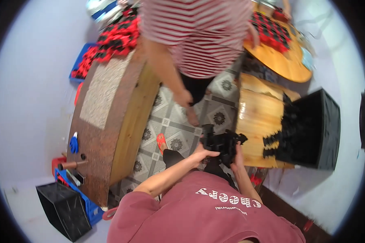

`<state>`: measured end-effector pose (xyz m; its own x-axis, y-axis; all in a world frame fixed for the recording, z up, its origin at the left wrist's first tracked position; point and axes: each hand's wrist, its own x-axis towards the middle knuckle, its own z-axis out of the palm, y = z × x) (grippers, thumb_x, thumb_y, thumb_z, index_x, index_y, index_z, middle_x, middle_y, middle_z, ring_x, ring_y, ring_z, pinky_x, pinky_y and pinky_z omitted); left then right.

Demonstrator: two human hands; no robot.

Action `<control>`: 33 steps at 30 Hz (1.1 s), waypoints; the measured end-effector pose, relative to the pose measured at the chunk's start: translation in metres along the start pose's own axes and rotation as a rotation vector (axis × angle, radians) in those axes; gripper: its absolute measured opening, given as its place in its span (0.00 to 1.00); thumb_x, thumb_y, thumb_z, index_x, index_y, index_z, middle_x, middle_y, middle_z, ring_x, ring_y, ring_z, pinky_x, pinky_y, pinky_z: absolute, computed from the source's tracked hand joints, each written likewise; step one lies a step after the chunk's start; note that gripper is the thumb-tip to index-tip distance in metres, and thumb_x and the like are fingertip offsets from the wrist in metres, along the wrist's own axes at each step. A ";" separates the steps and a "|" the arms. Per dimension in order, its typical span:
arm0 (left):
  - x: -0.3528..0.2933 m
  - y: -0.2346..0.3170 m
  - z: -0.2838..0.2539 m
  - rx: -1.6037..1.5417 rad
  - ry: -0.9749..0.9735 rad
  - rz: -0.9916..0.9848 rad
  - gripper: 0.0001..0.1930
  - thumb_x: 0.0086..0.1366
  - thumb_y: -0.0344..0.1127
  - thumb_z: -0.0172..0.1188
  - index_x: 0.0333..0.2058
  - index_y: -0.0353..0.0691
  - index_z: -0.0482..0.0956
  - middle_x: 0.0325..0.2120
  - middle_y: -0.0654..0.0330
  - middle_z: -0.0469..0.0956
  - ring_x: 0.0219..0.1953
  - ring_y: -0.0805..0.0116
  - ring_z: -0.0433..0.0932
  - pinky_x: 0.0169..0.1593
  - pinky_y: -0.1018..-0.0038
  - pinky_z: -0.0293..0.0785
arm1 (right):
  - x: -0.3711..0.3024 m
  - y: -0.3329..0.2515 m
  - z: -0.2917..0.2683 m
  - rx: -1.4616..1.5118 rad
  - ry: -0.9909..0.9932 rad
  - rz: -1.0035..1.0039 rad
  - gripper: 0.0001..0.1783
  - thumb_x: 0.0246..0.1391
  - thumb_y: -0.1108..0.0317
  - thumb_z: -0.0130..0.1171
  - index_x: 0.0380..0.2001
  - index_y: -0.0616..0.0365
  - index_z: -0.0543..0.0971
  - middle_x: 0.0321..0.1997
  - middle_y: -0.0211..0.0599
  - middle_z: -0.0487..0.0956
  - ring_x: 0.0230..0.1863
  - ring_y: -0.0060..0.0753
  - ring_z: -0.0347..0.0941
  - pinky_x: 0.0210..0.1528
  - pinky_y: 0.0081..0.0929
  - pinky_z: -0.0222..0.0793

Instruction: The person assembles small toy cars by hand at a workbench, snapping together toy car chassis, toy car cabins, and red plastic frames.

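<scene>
Patterned grey-and-white floor tiles (176,121) spread beyond our fingers (213,154), a pale varnished wooden table (260,115) to their right. Our left hand (201,154) and right hand (237,157) curl partly closed around a jagged black bundle (220,143) held between them.

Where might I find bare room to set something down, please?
Near the right hand, the wooden bench looks bare left of its black pieces. The brown table looks bare between the pale panel and coppery bar. Crowded: that table's far end, under red and black pieces, and the bench's right side, by the black crate.
</scene>
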<state>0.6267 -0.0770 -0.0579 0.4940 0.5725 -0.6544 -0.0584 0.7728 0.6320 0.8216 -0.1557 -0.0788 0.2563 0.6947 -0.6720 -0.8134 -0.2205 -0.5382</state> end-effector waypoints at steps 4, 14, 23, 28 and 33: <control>-0.078 0.078 -0.139 -0.139 0.220 -0.092 0.37 0.45 0.34 0.77 0.53 0.45 0.68 0.45 0.61 0.76 0.52 0.62 0.72 0.48 0.51 0.69 | 0.035 0.104 0.157 -0.195 -0.063 0.163 0.33 0.61 0.51 0.59 0.62 0.54 0.63 0.59 0.34 0.71 0.57 0.34 0.70 0.56 0.36 0.71; -0.077 0.199 -0.507 -0.339 0.634 0.206 0.26 0.52 0.42 0.72 0.49 0.50 0.75 0.38 0.64 0.81 0.37 0.66 0.82 0.26 0.65 0.77 | 0.202 0.355 0.533 -0.465 -0.447 0.295 0.29 0.50 0.56 0.70 0.49 0.60 0.72 0.44 0.37 0.78 0.41 0.32 0.76 0.45 0.34 0.74; -0.053 0.238 -0.633 -0.511 0.796 0.047 0.45 0.51 0.64 0.69 0.64 0.53 0.61 0.62 0.57 0.63 0.63 0.51 0.60 0.54 0.36 0.61 | 0.219 0.384 0.622 -0.964 -0.292 0.347 0.49 0.45 0.64 0.68 0.69 0.51 0.56 0.72 0.52 0.52 0.65 0.53 0.61 0.53 0.41 0.72; -0.072 0.213 -0.651 -0.547 0.763 0.077 0.54 0.49 0.68 0.67 0.68 0.53 0.52 0.69 0.56 0.49 0.68 0.45 0.51 0.56 0.27 0.52 | 0.206 0.345 0.560 -1.055 -0.500 0.068 0.21 0.47 0.64 0.65 0.44 0.62 0.81 0.42 0.45 0.82 0.42 0.37 0.79 0.46 0.32 0.73; -0.053 0.240 -0.500 -0.046 1.440 0.103 0.45 0.58 0.41 0.67 0.68 0.40 0.48 0.67 0.42 0.46 0.67 0.43 0.53 0.63 0.51 0.61 | 0.199 0.292 0.458 -1.084 -0.371 -0.024 0.20 0.48 0.63 0.65 0.43 0.62 0.81 0.43 0.44 0.82 0.46 0.38 0.78 0.49 0.35 0.72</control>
<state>0.1530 0.2144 -0.0790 -0.7992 0.3773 -0.4680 -0.0807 0.7041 0.7055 0.3958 0.2313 -0.1365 -0.0503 0.8262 -0.5611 0.1139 -0.5534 -0.8251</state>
